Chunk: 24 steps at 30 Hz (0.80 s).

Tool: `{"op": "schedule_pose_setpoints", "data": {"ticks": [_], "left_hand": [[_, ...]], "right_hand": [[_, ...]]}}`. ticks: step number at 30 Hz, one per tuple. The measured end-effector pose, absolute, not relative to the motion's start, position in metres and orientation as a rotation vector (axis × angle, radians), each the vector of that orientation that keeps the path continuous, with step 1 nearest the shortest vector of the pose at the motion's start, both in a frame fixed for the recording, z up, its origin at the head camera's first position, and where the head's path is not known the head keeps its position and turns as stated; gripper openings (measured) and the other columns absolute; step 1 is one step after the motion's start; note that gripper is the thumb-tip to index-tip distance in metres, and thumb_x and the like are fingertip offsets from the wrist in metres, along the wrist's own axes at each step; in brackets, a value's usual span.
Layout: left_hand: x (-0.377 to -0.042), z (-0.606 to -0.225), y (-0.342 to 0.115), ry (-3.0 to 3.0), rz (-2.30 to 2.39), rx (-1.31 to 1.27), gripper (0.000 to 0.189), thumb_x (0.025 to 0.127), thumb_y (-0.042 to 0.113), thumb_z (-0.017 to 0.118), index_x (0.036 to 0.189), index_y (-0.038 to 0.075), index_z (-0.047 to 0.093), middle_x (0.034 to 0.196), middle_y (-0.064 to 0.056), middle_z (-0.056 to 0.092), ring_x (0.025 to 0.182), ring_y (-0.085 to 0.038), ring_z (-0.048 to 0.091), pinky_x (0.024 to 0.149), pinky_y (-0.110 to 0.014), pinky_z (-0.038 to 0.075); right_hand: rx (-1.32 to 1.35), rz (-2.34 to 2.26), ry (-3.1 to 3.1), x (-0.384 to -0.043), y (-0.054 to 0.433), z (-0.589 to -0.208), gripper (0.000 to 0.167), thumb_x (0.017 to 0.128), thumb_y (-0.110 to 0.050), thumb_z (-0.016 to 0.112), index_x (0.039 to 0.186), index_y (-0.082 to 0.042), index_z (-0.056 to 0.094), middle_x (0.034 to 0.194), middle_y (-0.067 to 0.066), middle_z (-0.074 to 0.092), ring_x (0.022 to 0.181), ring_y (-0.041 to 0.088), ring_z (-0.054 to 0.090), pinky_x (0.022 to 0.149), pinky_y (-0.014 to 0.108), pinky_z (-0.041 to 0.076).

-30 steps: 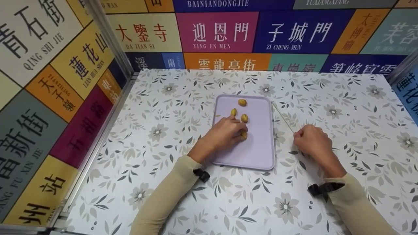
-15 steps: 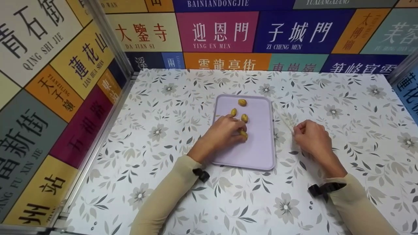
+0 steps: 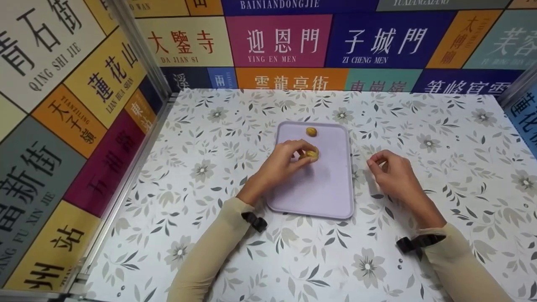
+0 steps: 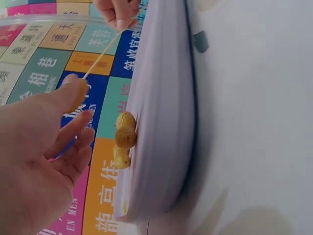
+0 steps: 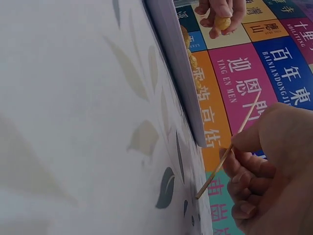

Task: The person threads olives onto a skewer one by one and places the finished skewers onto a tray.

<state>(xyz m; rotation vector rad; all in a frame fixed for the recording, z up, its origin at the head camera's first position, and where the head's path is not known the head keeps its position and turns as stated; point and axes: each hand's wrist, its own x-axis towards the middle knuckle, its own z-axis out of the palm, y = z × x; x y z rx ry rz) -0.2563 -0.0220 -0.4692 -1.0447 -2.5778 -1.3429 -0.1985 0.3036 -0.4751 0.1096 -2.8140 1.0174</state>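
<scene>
Grasping 1 yellow piece [image 5: 222, 22] in the grip of the left hand [image 3: 279, 164], pinched between thumb and fingertips, raised clear of the lilac tray [image 3: 321, 193]. Was reaching down to the middle of that tray 0.5 s ago, with fingertips at a piece lying there; has since come up and shifted toward the tray's far end, uncovering more of its near part. Hides, after that shift, at least 1 piece seen before just beyond the fingers. Lying on the tray in the left wrist view, 3 other pieces [image 4: 125, 138], close together; in the head view, the far piece [image 3: 311, 131] in the same place as before, near the far edge. Grasping also a thin stick [image 5: 212, 178] in the right hand [image 3: 396, 176], pinched between thumb and fingers, with a length jutting out on either side of the grip. Held beside the tray's right side, above the floral tabletop [image 3: 319, 251], slightly closer to the tray than 0.5 s ago. Stands apart from the held piece in the right wrist view; too faint to trace in the head view, unlike its clear line 1.0 s ago. Wearing beige sleeves [image 3: 214, 251], much as before.
</scene>
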Motion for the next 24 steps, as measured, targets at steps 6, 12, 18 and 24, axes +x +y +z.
{"op": "schedule_pose_setpoints", "data": {"ticks": [6,12,18,24], "left_hand": [[-0.261,-0.468,-0.028,-2.507,-1.595,-0.791,0.026,0.105,0.032,0.073,0.122,0.013,0.079,0.104,0.001,0.081,0.092,-0.008,0.07,0.087,-0.031,0.059],[-0.264,-0.467,-0.034,-2.399,-1.723,-0.669,0.028,0.106,0.034,0.072,0.125,0.015,0.08,0.103,-0.004,0.082,0.096,-0.008,0.07,0.085,-0.025,0.054],[-0.265,-0.467,-0.037,-2.359,-1.773,-0.635,0.028,0.107,0.034,0.07,0.129,0.017,0.078,0.106,-0.01,0.08,0.097,-0.009,0.067,0.084,-0.025,0.052],[-0.268,-0.469,-0.039,-2.311,-1.796,-0.639,0.029,0.108,0.035,0.069,0.131,0.019,0.077,0.108,-0.007,0.079,0.097,-0.013,0.067,0.082,-0.026,0.053]], "right_hand": [[0.37,1.091,-2.734,-0.199,0.3,-0.481,0.011,0.106,-0.018,0.071,0.104,-0.007,0.072,0.076,0.004,0.061,0.064,0.012,0.05,0.058,0.023,0.039],[0.576,1.19,-2.687,-0.197,0.294,-0.481,0.006,0.103,-0.01,0.073,0.101,-0.005,0.072,0.078,0.0,0.063,0.064,0.008,0.051,0.055,0.02,0.041],[0.636,1.236,-2.692,-0.195,0.292,-0.479,0.007,0.103,-0.008,0.072,0.102,-0.001,0.073,0.084,0.0,0.066,0.069,0.007,0.051,0.061,0.02,0.043],[0.626,1.249,-2.685,-0.193,0.292,-0.476,0.006,0.103,-0.009,0.074,0.102,-0.003,0.073,0.083,-0.001,0.066,0.068,0.008,0.051,0.059,0.021,0.043]]}}
